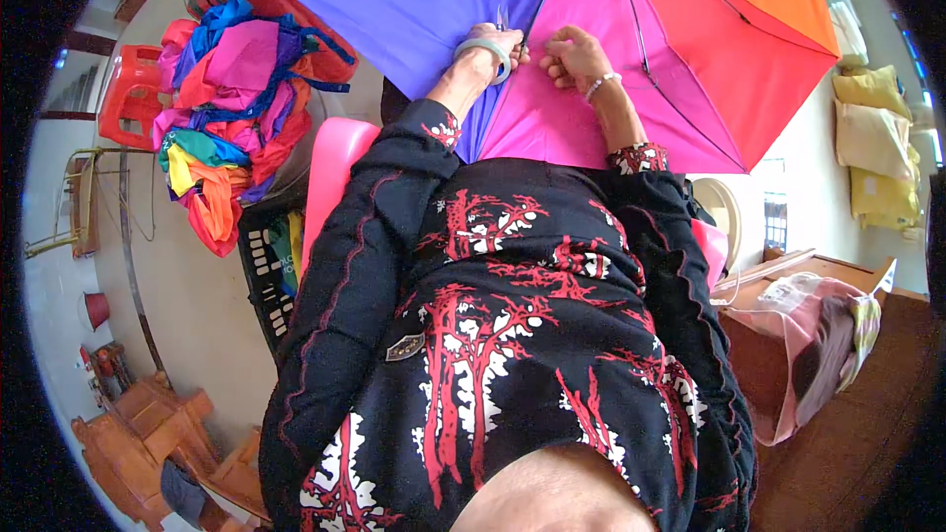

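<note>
A multicoloured umbrella (680, 69) lies spread open before me, its inner side with dark ribs showing. Near the seam between its purple and pink panels is my left hand (490, 47), with a pale bangle at the wrist. Its fingers are closed, and the pointed metal blades of small scissors (503, 17) stick out beyond them. Just to the right, over the pink panel, my right hand (577, 59) has its fingers curled together in a pinch. Whatever it may hold is too small to make out.
On the left, a heap of colourful umbrella cloth (232, 99) lies beside a red plastic stool (130, 99). A black crate (268, 281) stands below it. To the right are a wooden table (877, 374) with cloth (803, 335) on it and stacked yellowish sacks (872, 148).
</note>
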{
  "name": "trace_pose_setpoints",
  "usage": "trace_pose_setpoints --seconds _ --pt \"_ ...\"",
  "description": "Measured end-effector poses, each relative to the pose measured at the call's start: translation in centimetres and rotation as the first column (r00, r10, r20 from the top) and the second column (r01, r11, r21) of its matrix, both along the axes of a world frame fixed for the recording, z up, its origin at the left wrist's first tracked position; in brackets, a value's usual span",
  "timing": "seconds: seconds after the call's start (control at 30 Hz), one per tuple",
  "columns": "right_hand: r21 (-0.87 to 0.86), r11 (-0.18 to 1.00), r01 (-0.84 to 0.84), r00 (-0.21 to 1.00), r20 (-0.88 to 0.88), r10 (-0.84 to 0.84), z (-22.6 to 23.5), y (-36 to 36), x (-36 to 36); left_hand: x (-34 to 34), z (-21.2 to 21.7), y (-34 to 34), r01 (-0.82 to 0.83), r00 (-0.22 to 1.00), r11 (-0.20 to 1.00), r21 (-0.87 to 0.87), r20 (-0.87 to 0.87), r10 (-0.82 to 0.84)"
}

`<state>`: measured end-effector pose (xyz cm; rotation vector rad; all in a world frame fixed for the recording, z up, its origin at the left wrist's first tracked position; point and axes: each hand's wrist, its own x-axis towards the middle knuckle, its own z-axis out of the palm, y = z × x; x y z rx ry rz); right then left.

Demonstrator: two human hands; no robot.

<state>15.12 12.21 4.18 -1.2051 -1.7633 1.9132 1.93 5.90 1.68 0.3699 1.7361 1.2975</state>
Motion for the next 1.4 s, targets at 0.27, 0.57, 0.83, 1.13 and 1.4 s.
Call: trace_pose_setpoints --seconds 0.27,0.57,0.83,1.13,1.4 --pt "0.125 0.992 0.003 0.999 0.052 -0.010 0.4 0.1 0.5 0.5 1.3 -0.4 0.127 0.978 0.991 -0.053 -0.160 -0.134" --pt "0.623 0.780 -0.057 0.991 0.130 -0.031 -1.6 1.1 0.2 1.4 1.0 0.6 0.075 0.640 0.935 -0.347 -0.703 -0.312" --pt "0.851 0.524 -0.040 0.981 0.132 -0.139 -1.4 1.8 0.4 1.1 0.4 0.5 0.069 0.601 0.941 -0.332 -0.739 -0.305" --pt "0.706 0.697 0.124 0.987 -0.016 -0.160 0.5 3.4 1.8 1.7 1.6 0.2 0.095 0.627 0.942 -0.321 -0.716 -0.307" --pt "-0.104 0.950 0.293 0.728 -0.620 -0.293 7.1 1.4 1.6 1.0 -0.7 1.1 0.106 0.720 0.951 -0.290 -0.637 -0.275"
